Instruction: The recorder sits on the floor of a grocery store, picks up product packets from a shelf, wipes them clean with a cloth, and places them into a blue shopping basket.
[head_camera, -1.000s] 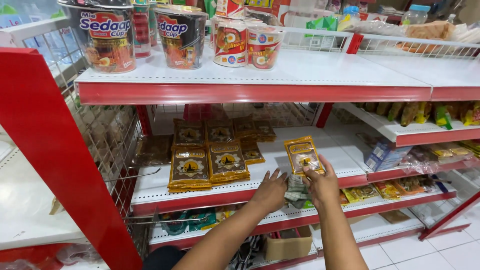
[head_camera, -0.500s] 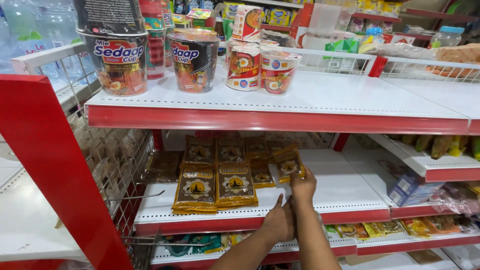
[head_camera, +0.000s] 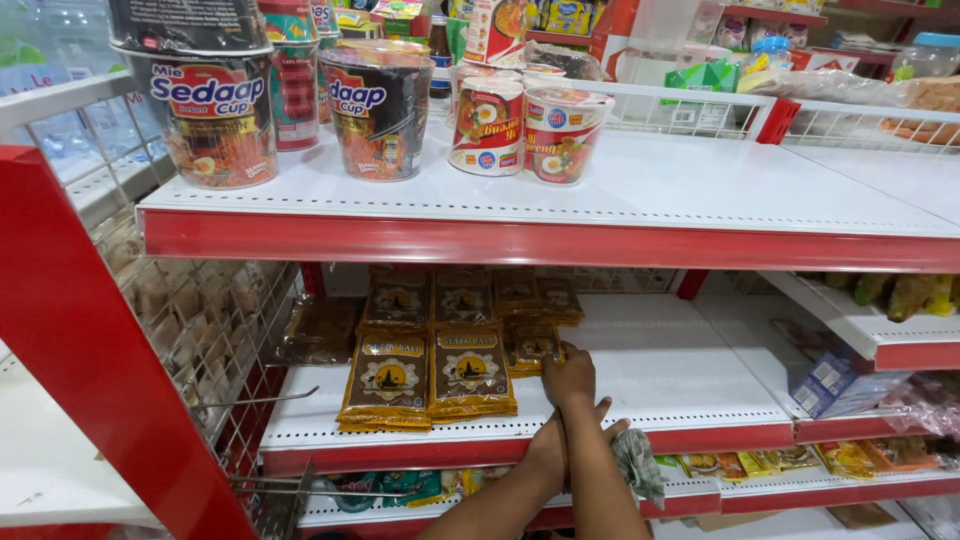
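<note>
My right hand (head_camera: 569, 378) reaches onto the white middle shelf (head_camera: 680, 380) and grips a small brown and gold packet (head_camera: 528, 345), pressing it onto a low stack of the same packets. Left of it lie two stacks of larger brown and gold packets (head_camera: 389, 378), with further rows behind them. My left hand (head_camera: 548, 447) sits lower, at the shelf's red front edge, partly hidden behind my right forearm. It holds a checked cloth (head_camera: 640, 466) that hangs to the right.
Cup noodle tubs (head_camera: 210, 110) and smaller cups (head_camera: 489, 125) stand on the top shelf. A red post (head_camera: 80, 330) and a wire mesh divider (head_camera: 200, 320) close off the left. Snack packets fill the lower shelf (head_camera: 760, 462) and the right-hand shelves (head_camera: 840, 375).
My right hand carried the small packet from the shelf's front right to the left and set it down on the stack. My left hand slid under the right forearm with the cloth.
</note>
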